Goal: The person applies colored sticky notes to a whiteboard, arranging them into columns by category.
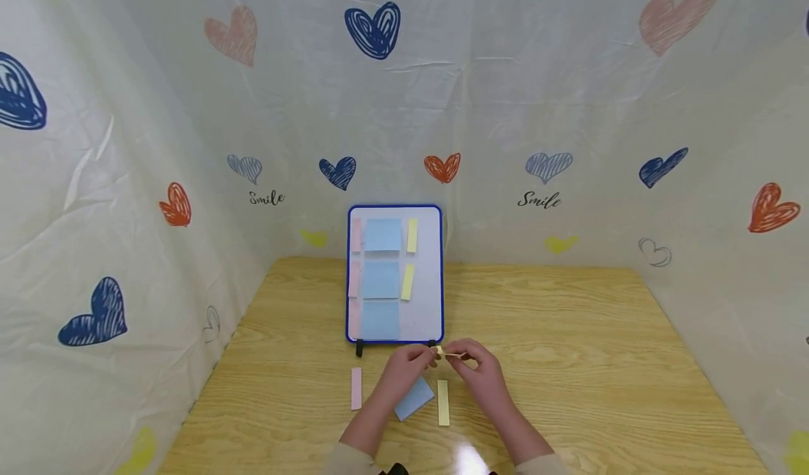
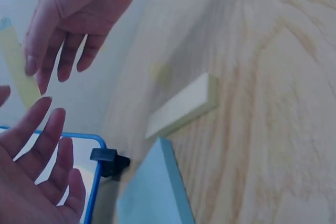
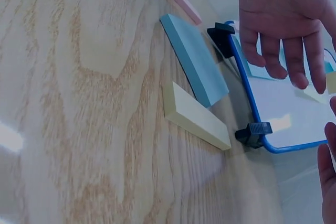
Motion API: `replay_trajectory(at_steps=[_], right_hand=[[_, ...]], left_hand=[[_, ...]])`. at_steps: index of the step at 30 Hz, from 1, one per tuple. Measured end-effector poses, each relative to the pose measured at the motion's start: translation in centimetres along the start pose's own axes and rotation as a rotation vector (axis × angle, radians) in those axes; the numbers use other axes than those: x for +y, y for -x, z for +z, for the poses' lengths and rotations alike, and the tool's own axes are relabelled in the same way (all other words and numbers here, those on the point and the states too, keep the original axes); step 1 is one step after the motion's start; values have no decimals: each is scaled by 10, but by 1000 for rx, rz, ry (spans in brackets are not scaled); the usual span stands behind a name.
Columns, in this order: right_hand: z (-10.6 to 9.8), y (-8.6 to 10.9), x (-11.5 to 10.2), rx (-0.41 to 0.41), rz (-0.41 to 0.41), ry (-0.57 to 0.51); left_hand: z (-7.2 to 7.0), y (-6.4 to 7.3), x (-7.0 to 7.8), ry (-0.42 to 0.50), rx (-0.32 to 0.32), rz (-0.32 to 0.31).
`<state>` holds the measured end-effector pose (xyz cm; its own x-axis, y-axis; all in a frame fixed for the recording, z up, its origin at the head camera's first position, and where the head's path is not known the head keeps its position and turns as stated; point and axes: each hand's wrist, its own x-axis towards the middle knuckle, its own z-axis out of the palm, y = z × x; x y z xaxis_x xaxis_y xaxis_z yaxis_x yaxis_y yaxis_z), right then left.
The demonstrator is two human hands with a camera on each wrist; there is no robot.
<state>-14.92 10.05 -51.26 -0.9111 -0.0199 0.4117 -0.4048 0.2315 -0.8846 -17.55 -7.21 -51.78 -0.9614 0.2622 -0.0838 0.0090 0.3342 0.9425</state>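
Note:
A yellow sticky-note strip (image 1: 454, 354) is held between both hands in front of the whiteboard (image 1: 420, 320). My left hand (image 1: 403, 369) pinches one end, and my right hand (image 1: 482, 373) pinches the other. The left wrist view shows the yellow strip (image 2: 20, 72) under the right thumb, its lower end at the left fingertips. Below the hands lie a blue sticky-note pad (image 1: 413, 398), partly covered by the left forearm, and a narrow yellow pad (image 1: 443, 402). A narrow pink pad (image 1: 357, 388) lies further left.
Three blue notes (image 1: 382, 235), three pink strips (image 1: 357, 235) and two yellow strips (image 1: 412, 236) are stuck on the board. Black feet (image 1: 359, 348) support its lower edge. A curtain (image 1: 493, 109) printed with hearts surrounds the wooden table (image 1: 569, 334).

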Motion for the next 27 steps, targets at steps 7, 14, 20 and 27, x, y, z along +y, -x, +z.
replay_trajectory(at_steps=[7, 14, 20, 27], right_hand=[[-2, -8, -14, -90, 42, 10], [0, -19, -14, -126, 95, -5], [10, -38, 16, -218, 176, 23], [17, -56, 23, -294, 174, 71]], left_hand=[[-7, -10, 6, 65, 34, -28], [-18, -14, 7, 13, 69, -26], [-28, -17, 7, -59, 37, 0], [-35, -21, 4, -144, -4, 14]])
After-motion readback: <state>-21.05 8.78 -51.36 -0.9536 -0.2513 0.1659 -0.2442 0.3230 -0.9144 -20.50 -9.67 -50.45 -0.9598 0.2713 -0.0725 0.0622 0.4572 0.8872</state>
